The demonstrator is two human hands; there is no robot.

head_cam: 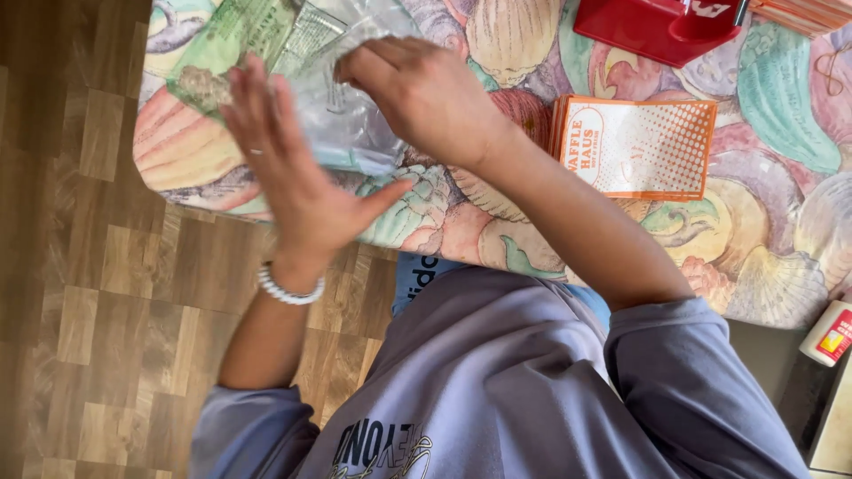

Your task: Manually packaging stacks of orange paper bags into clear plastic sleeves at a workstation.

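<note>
Bag, clear, crinkled, contents perhaps greenish
</note>
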